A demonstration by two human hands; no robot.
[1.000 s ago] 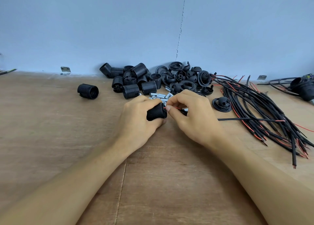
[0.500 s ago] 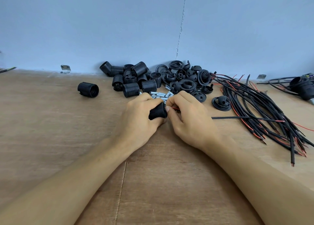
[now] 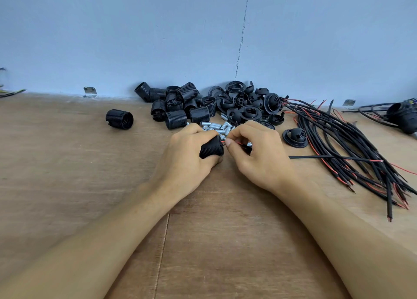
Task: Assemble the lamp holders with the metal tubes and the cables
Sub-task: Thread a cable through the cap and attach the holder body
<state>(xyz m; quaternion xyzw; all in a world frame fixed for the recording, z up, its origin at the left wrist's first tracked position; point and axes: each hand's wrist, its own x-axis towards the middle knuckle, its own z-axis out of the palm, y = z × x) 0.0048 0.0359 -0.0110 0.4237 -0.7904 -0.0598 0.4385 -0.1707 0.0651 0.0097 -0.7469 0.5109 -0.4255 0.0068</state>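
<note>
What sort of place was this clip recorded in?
Probably a small assembly workbench: a plywood table against a plain blue wall, with piles of black lamp holders, metal tubes and a bundle of cables.

Wooden table (image 3: 67,185): holders (image 3: 176,104), tubes (image 3: 216,126), cables (image 3: 352,145).

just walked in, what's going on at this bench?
A person is mid-assembly. The left hand grips a black ribbed lamp holder; the right hand pinches a cable's red wire right at the holder's end. Behind and to the right, spare holders, metal tubes and a cable bundle lie on the table.
</note>
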